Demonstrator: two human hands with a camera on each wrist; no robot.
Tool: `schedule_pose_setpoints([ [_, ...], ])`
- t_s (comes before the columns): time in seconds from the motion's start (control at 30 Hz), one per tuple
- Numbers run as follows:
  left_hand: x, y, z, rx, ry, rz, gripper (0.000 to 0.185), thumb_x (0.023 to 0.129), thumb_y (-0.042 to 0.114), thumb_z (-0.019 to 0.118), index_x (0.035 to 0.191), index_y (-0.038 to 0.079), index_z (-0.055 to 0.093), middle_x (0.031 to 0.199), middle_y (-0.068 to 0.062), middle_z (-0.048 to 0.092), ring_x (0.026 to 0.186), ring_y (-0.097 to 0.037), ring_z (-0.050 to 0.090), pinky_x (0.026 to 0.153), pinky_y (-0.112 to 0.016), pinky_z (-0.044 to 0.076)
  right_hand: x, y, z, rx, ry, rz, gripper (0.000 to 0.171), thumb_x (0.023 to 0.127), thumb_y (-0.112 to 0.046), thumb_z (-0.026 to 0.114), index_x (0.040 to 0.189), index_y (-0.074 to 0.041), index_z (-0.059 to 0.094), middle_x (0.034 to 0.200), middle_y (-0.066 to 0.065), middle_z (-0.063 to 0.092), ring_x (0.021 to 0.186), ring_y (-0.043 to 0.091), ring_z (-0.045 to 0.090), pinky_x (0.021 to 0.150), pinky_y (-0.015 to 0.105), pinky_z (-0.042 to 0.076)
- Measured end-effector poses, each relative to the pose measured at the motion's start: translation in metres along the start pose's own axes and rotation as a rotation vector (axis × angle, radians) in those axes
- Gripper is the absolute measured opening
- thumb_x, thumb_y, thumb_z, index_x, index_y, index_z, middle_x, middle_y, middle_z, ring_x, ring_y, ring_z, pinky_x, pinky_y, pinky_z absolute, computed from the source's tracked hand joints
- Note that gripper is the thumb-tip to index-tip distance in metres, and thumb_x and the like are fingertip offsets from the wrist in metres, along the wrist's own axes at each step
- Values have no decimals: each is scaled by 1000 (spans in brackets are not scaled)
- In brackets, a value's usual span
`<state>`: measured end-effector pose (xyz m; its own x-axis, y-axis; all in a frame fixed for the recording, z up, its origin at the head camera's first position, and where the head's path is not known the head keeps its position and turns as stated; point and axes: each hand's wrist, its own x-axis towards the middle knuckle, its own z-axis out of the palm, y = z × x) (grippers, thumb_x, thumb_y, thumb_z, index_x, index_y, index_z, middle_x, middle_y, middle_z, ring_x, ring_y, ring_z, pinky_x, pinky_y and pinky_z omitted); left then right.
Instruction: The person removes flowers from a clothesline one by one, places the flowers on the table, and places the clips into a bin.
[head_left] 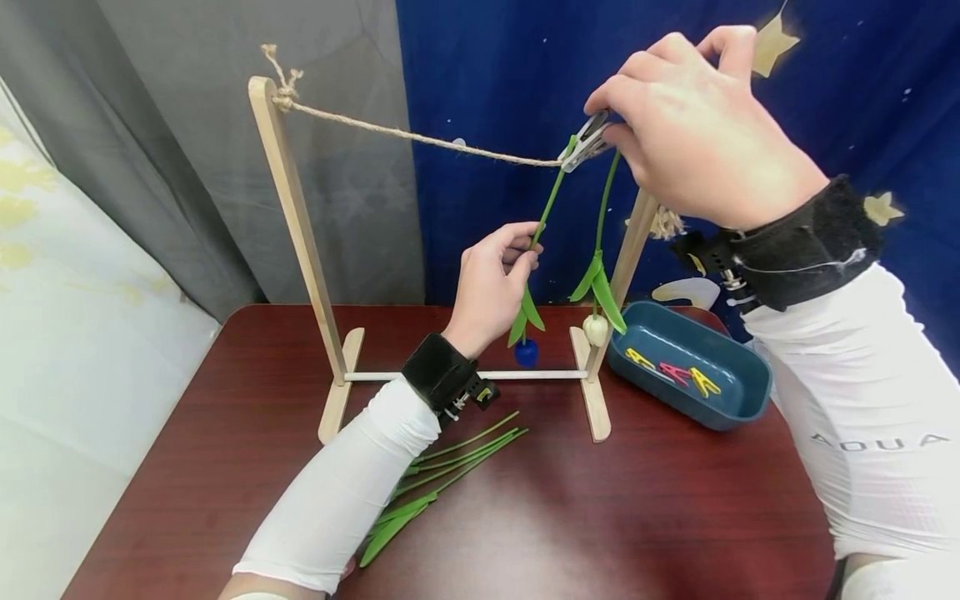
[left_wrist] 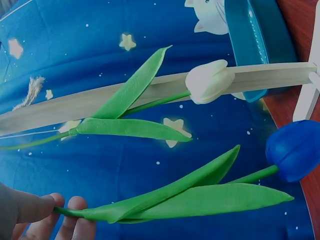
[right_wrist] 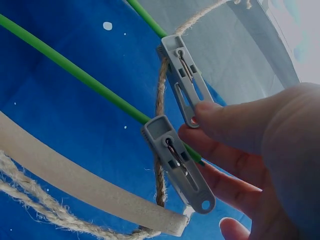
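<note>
My left hand (head_left: 491, 283) pinches the green stem of an upside-down blue tulip (head_left: 527, 352) between thumb and fingers. The stem's upper end meets a twine line (head_left: 405, 133) on a wooden stand (head_left: 292, 208). There my right hand (head_left: 690, 125) pinches the handles of a grey clothespin (right_wrist: 187, 80), whose nose sits over the line and stem. Beside it, a second grey clothespin (right_wrist: 175, 165) clips the stem of a white tulip (left_wrist: 209, 82) to the twine. This tulip hangs head down near the stand's right post.
A dark teal bin (head_left: 738, 417) at the right holds yellow clothespins (head_left: 705, 382) and a red clothespin (head_left: 674, 373). Several green stems with leaves (head_left: 450, 467) lie on the brown table (head_left: 600, 517), partly behind my left forearm. Curtains hang behind the stand.
</note>
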<state>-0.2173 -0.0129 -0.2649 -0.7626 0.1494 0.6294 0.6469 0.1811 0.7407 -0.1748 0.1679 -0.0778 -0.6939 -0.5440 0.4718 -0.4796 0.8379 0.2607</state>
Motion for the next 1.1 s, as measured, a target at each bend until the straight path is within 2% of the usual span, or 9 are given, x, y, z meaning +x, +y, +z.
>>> schedule_pose_setpoints([
  [0.13, -1, 1, -3, 2, 10, 29, 30, 104, -5, 63, 133, -2, 69, 108, -13, 75, 93, -24, 74, 85, -25, 59, 0, 0, -1, 5, 32, -17, 26, 105, -3, 63, 129, 5, 68, 124, 30, 64, 128, 49, 42, 115, 67, 7],
  [0.33, -5, 3, -14, 36, 22, 24, 30, 103, -4, 64, 132, 0, 71, 107, -13, 75, 92, -20, 74, 85, -25, 59, -3, 0, -3, 5, 106, -41, 21, 106, -7, 62, 122, 3, 72, 116, 27, 68, 125, 45, 44, 117, 64, 6],
  [0.47, -12, 3, -20, 53, 20, 25, 29, 104, -4, 64, 132, 0, 71, 106, -12, 74, 92, -18, 74, 85, -26, 59, -9, 3, -2, 7, 187, -44, 21, 107, -9, 61, 121, 4, 72, 116, 28, 68, 125, 45, 46, 117, 63, 7],
  [0.63, -24, 8, -28, 97, -4, 67, 30, 103, -4, 64, 132, -1, 71, 107, -13, 74, 91, -17, 73, 82, -25, 59, -22, 6, -4, 4, 286, -49, 25, 110, -14, 58, 122, 3, 71, 117, 29, 68, 126, 46, 47, 116, 62, 9],
  [0.77, -38, 15, -36, 182, -28, 115, 30, 103, -4, 65, 132, 1, 72, 106, -9, 74, 89, -13, 69, 77, -24, 57, -39, 6, -6, 11, 345, -55, 28, 110, -16, 58, 125, 4, 69, 117, 30, 67, 124, 48, 47, 115, 62, 9],
  [0.9, -56, 25, -45, 284, -52, 158, 30, 102, -3, 66, 131, 4, 74, 106, -5, 73, 92, -12, 67, 79, -27, 55, -60, 5, -5, 41, 364, -41, 29, 107, -16, 63, 128, 4, 67, 122, 31, 65, 120, 51, 46, 115, 61, 9],
  [1.0, -71, 31, -53, 389, -78, 187, 31, 102, -3, 67, 130, 7, 75, 106, -2, 72, 94, -13, 65, 82, -30, 55, -80, 6, -1, 64, 353, -4, 32, 103, -15, 68, 128, 5, 66, 123, 32, 64, 117, 52, 45, 113, 63, 9],
  [1.1, -86, 36, -60, 511, -120, 216, 31, 102, -2, 66, 130, 8, 75, 104, -2, 71, 93, -16, 65, 81, -32, 56, -101, 10, 6, 101, 328, 81, 35, 98, -11, 73, 129, 6, 66, 122, 33, 64, 117, 51, 44, 112, 64, 9],
])
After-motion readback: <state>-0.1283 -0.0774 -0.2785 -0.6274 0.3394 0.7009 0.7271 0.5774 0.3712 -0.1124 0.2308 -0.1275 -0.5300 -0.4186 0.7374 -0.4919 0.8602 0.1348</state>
